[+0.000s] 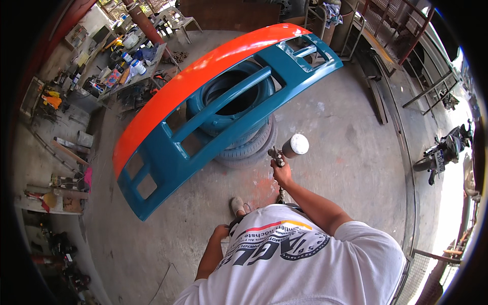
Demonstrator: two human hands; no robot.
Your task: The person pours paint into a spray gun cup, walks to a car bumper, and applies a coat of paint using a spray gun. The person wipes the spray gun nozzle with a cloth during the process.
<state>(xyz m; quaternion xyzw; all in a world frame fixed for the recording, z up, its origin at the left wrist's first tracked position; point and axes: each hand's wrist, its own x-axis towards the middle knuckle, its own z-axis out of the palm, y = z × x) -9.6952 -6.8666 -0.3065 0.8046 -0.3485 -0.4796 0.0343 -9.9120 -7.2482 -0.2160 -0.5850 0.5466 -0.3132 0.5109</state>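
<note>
My right hand (282, 174) is closed around the handle of a spray gun (276, 156), held out in front of my body. On the gun sits a round paint cup (297, 146) with a white top. A hose fitting (281, 193) shows below that hand. My left hand (221, 233) is down by my waist, next to something dark; its fingers are too hidden to read. Ahead of me a large vehicle bumper (213, 136), orange along its far side and glossy teal on the near side, lies across a stack of tires (249, 145). The spray gun is apart from the bumper.
A cluttered workbench (157, 58) with cans and tools stands at the far left, near a plastic chair (179, 23). Shelves with parts line the left side. Metal racks (376, 48) and a motorcycle (441, 155) are on the right. A shoe (237, 206) shows below me.
</note>
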